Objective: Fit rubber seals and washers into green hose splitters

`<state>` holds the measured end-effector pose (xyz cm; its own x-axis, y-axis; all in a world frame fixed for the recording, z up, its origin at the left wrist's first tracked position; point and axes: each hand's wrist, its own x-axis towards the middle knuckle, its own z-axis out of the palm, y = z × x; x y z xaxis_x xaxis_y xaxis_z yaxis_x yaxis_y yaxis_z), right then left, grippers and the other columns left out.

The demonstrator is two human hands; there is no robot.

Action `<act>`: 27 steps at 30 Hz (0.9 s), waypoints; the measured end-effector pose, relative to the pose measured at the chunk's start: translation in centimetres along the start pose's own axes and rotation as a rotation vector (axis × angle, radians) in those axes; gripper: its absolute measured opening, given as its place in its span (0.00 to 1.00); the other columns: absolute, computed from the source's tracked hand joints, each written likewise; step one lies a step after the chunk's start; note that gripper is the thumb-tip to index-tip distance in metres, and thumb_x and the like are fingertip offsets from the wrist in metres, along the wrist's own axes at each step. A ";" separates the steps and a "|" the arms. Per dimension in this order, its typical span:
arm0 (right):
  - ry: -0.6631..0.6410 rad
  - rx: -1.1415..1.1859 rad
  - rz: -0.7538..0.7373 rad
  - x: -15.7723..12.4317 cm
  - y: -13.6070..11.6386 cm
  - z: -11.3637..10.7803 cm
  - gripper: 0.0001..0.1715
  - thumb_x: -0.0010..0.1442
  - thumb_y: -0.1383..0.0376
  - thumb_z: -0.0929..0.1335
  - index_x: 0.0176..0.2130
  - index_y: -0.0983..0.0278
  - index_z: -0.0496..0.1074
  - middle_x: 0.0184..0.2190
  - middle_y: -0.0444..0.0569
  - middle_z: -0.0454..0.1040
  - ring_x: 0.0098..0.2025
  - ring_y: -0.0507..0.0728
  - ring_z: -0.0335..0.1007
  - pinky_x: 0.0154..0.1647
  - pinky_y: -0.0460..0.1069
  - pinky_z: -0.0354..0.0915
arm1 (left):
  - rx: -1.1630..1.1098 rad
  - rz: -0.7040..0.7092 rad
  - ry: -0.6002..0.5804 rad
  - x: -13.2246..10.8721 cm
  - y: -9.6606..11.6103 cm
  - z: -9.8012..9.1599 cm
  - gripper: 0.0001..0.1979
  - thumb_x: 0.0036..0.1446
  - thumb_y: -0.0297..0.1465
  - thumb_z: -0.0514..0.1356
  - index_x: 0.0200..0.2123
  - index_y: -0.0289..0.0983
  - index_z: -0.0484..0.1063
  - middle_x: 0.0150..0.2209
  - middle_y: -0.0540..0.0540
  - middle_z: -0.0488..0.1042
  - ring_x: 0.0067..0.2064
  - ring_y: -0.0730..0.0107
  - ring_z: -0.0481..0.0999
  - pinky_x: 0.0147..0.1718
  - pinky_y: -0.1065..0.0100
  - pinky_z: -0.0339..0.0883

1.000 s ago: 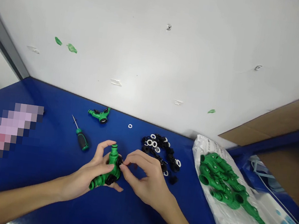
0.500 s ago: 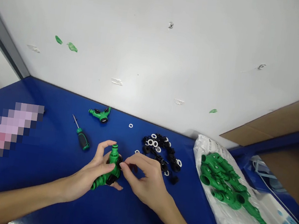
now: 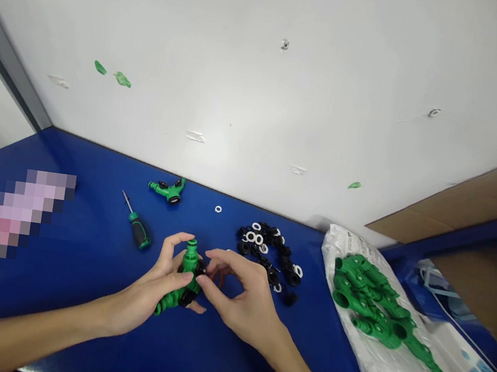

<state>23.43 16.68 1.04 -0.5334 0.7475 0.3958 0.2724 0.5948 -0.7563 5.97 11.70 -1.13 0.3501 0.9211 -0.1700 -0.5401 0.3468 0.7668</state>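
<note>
My left hand [image 3: 151, 283] is closed around a green Y-shaped hose connector [image 3: 191, 258], its thumb on the near side and the index finger by the top spout. Black knobs [image 3: 188, 298] sit on the connector's branches. To the right, my right hand [image 3: 243, 295] has thumb and index finger parted beside the upper black knob [image 3: 200, 267]. Whether those fingertips touch the knob is hard to make out. A second green connector [image 3: 170, 190] with black knobs lies near the wall. Left of my hands rests a screwdriver [image 3: 138, 231] with a black-and-green handle.
Black fittings [image 3: 285, 258] and white ring washers [image 3: 258, 240] are heaped right of my hands. One white washer [image 3: 218, 209] lies alone. Several green connector bodies [image 3: 371, 300] lie on a white plastic bag [image 3: 371, 367] at right. A white wall [image 3: 252, 89] backs the blue table [image 3: 103, 209].
My right thumb and index finger, pinched together at the upper knob before, have spread apart. My left hand still holds the connector in nearly the same place.
</note>
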 end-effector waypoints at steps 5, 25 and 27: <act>0.066 0.003 -0.091 -0.1 0.2 0.6 0.07 0.61 0.72 0.68 0.39 0.64 0.76 0.27 0.47 0.75 0.27 0.52 0.71 0.31 0.47 0.69 | 0.065 0.008 -0.018 -0.2 -0.2 -0.1 0.23 0.66 0.34 0.55 0.57 0.57 0.46 0.56 0.49 0.62 0.54 0.60 0.70 0.51 0.50 0.68; 0.119 0.004 0.101 0.9 0.6 -1.7 0.09 0.65 0.65 0.66 0.38 0.63 0.77 0.29 0.47 0.76 0.29 0.52 0.71 0.29 0.47 0.68 | -0.065 0.094 0.257 1.0 4.2 0.5 0.16 0.63 0.27 0.57 0.52 0.47 0.59 0.38 0.48 0.75 0.47 0.58 0.77 0.45 0.47 0.75; 0.009 -0.099 0.071 0.8 0.8 -1.3 0.09 0.65 0.67 0.65 0.38 0.63 0.77 0.31 0.48 0.76 0.31 0.53 0.72 0.32 0.47 0.69 | -0.067 0.201 0.329 1.5 5.6 -0.2 0.13 0.63 0.26 0.56 0.49 0.47 0.62 0.38 0.48 0.75 0.48 0.58 0.78 0.45 0.49 0.75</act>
<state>24.24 18.18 1.45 -0.5025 0.7914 0.3481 0.3874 0.5660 -0.7277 3.32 15.10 2.79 -0.0255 0.9756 -0.2183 -0.6259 0.1547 0.7644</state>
